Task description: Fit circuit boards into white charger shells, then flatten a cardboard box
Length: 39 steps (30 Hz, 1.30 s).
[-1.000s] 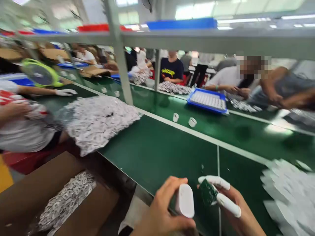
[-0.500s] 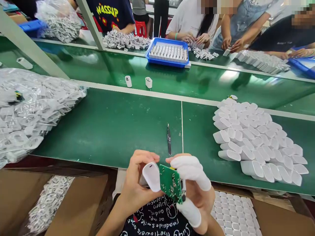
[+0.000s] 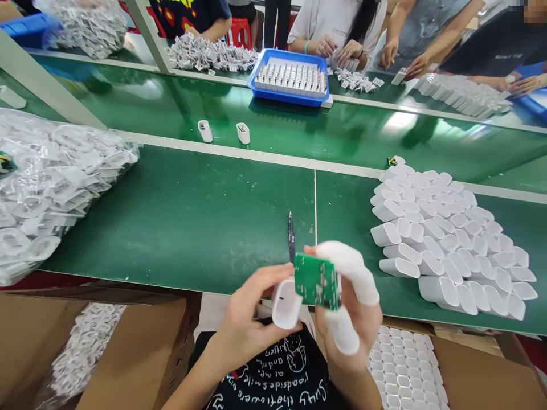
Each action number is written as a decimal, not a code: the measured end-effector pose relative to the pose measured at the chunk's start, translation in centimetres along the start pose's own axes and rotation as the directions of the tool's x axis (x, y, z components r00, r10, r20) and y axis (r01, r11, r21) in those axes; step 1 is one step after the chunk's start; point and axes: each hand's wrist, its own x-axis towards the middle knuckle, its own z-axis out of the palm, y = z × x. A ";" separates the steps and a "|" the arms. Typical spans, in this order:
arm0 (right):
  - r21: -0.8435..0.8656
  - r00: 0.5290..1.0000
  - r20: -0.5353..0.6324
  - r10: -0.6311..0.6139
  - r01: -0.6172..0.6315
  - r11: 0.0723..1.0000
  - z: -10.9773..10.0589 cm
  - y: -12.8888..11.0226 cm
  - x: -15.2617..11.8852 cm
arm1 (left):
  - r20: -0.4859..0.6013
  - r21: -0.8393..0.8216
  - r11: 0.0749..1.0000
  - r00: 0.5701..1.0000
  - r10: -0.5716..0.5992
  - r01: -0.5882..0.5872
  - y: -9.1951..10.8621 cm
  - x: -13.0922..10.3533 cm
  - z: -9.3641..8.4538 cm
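Note:
My left hand point(image 3: 252, 316) is closed round a white plastic housing point(image 3: 286, 307), its open end facing up toward me. In my right hand point(image 3: 354, 302), whose fingers wear white finger covers, a green circuit board point(image 3: 315, 279) is pinched by its edges. The board is held up beside the mouth of the housing, its near corner overlapping the rim in view; whether they touch I cannot tell. Just beyond my hands, a pair of black tweezers point(image 3: 291, 236) lies on the green table, its near end hidden behind the board and fingers.
White housings point(image 3: 444, 245) are packed together on the right. A clear bag of white parts point(image 3: 64, 176) bulges at left. Two white housings point(image 3: 243, 133) stand on the conveyor point(image 3: 162, 114). Cardboard boxes point(image 3: 132, 353) hold parts below. Co-workers sit across, near a blue tray point(image 3: 288, 99).
Both hands have shifted right, and the board has risen and turned beside the housing. The housings on the conveyor have slid left in view.

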 end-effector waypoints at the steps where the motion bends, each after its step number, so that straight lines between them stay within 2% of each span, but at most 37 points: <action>1: -0.049 0.996 0.073 -0.053 0.057 0.997 -0.2 -0.5 -0.2 | -0.069 -0.030 0.999 0.998 -0.011 0.009 -0.1 0.1 -0.1; 4: -0.152 0.970 0.205 -0.129 0.161 0.975 -0.2 -1.6 -1.0 | -0.192 -0.048 0.998 0.981 0.021 -0.031 -0.1 0.2 -0.5; 10: -0.227 0.945 0.312 -0.094 0.171 0.959 1.0 -2.2 -1.5 | -0.175 0.027 0.996 0.980 0.089 -0.086 0.6 -0.4 -1.0; 15: -0.264 0.926 0.350 -0.140 0.241 0.934 1.2 -2.3 -1.5 | -0.176 0.088 0.991 0.978 0.115 -0.101 1.0 -0.6 -1.3; 29: -0.289 0.940 0.322 -0.115 0.213 0.934 1.6 -2.3 -2.0 | -0.204 0.066 0.995 0.975 0.090 -0.078 1.1 -0.9 -1.3; 39: -0.295 0.947 0.287 -0.144 0.230 0.927 1.7 -2.7 -2.1 | -0.226 0.027 0.996 0.970 0.086 -0.082 1.0 -0.9 -1.2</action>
